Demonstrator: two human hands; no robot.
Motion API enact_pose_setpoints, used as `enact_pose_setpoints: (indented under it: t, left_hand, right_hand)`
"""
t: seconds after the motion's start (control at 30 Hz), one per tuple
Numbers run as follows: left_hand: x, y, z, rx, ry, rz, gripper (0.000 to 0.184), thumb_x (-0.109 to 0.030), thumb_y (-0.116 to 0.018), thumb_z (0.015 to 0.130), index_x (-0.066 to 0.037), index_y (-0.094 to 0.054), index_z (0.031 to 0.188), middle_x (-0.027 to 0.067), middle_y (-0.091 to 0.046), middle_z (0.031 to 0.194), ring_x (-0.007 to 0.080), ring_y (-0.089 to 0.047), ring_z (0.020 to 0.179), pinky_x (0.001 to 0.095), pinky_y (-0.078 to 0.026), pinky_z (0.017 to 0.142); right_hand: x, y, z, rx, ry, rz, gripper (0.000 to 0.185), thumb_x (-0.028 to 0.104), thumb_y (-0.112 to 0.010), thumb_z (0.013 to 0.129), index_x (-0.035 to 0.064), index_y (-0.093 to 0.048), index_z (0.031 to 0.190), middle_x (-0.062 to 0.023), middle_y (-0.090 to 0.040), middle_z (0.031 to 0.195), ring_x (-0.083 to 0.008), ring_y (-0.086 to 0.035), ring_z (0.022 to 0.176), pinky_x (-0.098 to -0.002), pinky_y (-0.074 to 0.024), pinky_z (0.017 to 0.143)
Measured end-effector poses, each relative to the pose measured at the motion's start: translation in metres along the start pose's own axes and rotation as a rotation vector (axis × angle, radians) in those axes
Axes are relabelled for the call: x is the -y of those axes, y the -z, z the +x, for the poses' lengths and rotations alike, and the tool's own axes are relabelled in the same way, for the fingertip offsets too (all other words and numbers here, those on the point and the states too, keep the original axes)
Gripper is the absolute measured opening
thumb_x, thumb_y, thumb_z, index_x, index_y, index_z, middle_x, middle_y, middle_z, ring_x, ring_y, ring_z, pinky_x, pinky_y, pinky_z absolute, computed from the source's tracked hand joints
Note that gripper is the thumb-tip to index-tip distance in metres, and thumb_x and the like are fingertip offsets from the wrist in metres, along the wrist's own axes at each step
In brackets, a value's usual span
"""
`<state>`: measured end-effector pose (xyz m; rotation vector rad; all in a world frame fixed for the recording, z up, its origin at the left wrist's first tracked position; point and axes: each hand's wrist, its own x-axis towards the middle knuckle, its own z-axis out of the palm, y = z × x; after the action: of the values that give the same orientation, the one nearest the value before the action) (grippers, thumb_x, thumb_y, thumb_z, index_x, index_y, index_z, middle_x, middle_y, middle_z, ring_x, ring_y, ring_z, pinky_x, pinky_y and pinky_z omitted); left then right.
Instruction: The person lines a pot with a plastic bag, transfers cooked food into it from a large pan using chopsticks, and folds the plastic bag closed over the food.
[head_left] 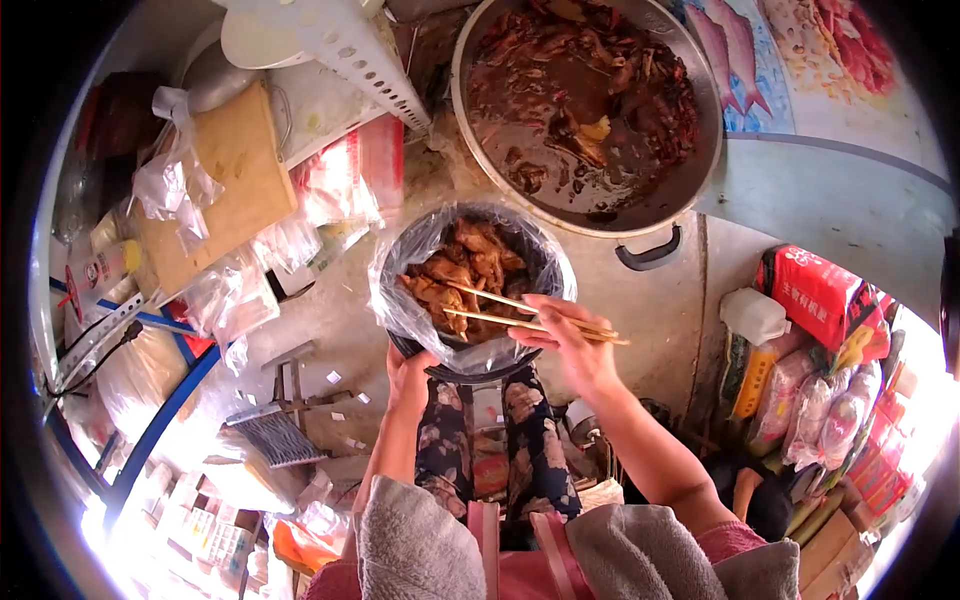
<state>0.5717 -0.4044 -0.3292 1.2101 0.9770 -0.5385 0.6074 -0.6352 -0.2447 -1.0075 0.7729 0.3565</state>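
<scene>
In the head view, my left hand [408, 372] grips the lower left rim of a dark bowl lined with a clear plastic bag [548, 262]. Brown pieces of cooked meat [478, 252] lie inside it. Closed around a pair of wooden chopsticks [590, 328], my right hand [572, 345] is over the bowl's right edge. The chopstick tips reach over the meat; whether they pinch a piece I cannot tell. Beyond the bowl stands a large metal pot [715, 150] with a black handle, holding dark sauce and meat [590, 100].
On the left are a wooden board [225, 180], plastic bags [180, 175] and a blue metal frame [170, 410]. A red package [815, 300], a white jug [753, 316] and bagged goods [820, 420] stand at right. A perforated metal post [350, 60] rises near the pot.
</scene>
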Motion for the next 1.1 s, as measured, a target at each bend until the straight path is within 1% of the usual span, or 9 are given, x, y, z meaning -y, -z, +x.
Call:
enact_pose_setpoints:
  t: [0.17,0.27,0.37,0.6,0.7,0.73,0.93,1.03,1.1]
  left_hand:
    - [0.009,0.001,0.003,0.001,-0.008,-0.075,0.045,0.003,-0.052,0.056,-0.009,-0.051,0.099,0.0009,-0.054,0.085,0.0136,-0.053,0.071,0.0222,-0.039,0.051]
    - [0.006,0.003,0.0,-0.049,0.041,-0.054,0.05,0.007,-0.05,0.055,-0.006,-0.05,0.104,0.0027,-0.053,0.086,0.0155,-0.054,0.073,0.0218,-0.044,0.056]
    - [0.003,0.003,-0.002,-0.063,0.043,-0.034,0.052,0.008,-0.049,0.055,-0.005,-0.049,0.105,0.0031,-0.053,0.087,0.0164,-0.054,0.075,0.0239,-0.045,0.061]
    - [0.003,0.006,0.004,0.015,0.027,-0.098,0.052,0.01,-0.048,0.057,-0.003,-0.048,0.107,0.0057,-0.053,0.093,0.0197,-0.054,0.083,0.0275,-0.046,0.069]
    - [0.001,0.004,0.004,0.022,-0.002,-0.08,0.051,0.011,-0.048,0.057,-0.002,-0.048,0.107,0.0058,-0.053,0.092,0.0199,-0.054,0.082,0.0276,-0.046,0.068]
    - [0.001,0.003,0.003,0.023,-0.015,-0.071,0.051,0.011,-0.048,0.057,-0.001,-0.047,0.106,0.0058,-0.053,0.092,0.0199,-0.054,0.082,0.0276,-0.046,0.068]
    - [0.004,0.005,0.005,-0.022,0.048,-0.058,0.052,0.011,-0.048,0.057,-0.002,-0.047,0.107,0.0057,-0.052,0.092,0.0201,-0.053,0.082,0.0275,-0.045,0.069]
    - [-0.001,-0.003,0.002,0.005,0.005,-0.122,0.054,0.011,-0.047,0.057,-0.003,-0.047,0.109,0.0058,-0.052,0.093,0.02,-0.053,0.084,0.0277,-0.045,0.071]
    - [0.004,0.001,0.006,0.011,-0.004,-0.124,0.056,0.011,-0.047,0.056,-0.002,-0.046,0.11,0.0062,-0.052,0.094,0.0203,-0.052,0.085,0.0282,-0.045,0.072]
  right_hand:
    - [0.101,0.014,-0.018,-0.077,0.401,-0.272,0.022,0.005,-0.05,0.087,-0.0072,-0.056,0.104,-0.0233,-0.059,0.099,-0.0288,-0.064,0.078,-0.0273,-0.0579,0.064]
    - [0.133,0.016,0.015,-0.062,0.672,-0.531,0.022,0.005,-0.051,0.086,-0.0044,-0.057,0.105,-0.0183,-0.059,0.099,-0.0248,-0.065,0.076,-0.0261,-0.0557,0.063]
    - [0.133,0.02,0.051,0.023,0.578,-0.642,0.025,0.006,-0.049,0.087,-0.0015,-0.056,0.11,-0.0121,-0.057,0.106,-0.0203,-0.063,0.083,-0.026,-0.0529,0.072]
    - [0.12,0.023,0.106,0.174,0.899,-1.002,0.027,-0.006,-0.049,0.082,0.0017,-0.058,0.106,-0.0094,-0.055,0.109,-0.0117,-0.058,0.078,-0.0252,-0.0525,0.072]
    - [0.128,0.027,0.115,0.092,0.875,-0.946,0.022,-0.003,-0.05,0.084,0.0001,-0.058,0.104,-0.0094,-0.057,0.106,-0.0125,-0.059,0.08,-0.025,-0.0527,0.073]
    - [0.13,0.029,0.117,0.036,0.908,-0.785,0.022,-0.005,-0.053,0.079,-0.0002,-0.059,0.099,-0.0113,-0.061,0.099,-0.0151,-0.061,0.073,-0.0237,-0.0518,0.063]
    - [0.152,0.028,0.086,-0.001,0.856,-0.565,0.023,-0.004,-0.054,0.08,0.0027,-0.061,0.102,-0.0099,-0.06,0.103,-0.0143,-0.061,0.082,-0.0219,-0.0532,0.068]
    - [0.145,0.036,0.076,0.288,0.78,-0.635,0.028,-0.003,-0.049,0.084,0.0032,-0.057,0.109,-0.012,-0.054,0.114,-0.0183,-0.061,0.087,-0.0286,-0.0542,0.074]
    - [0.135,0.032,0.075,0.467,0.827,-0.944,0.03,-0.006,-0.05,0.081,0.0047,-0.059,0.107,-0.014,-0.054,0.115,-0.0227,-0.061,0.088,-0.0295,-0.0532,0.07]
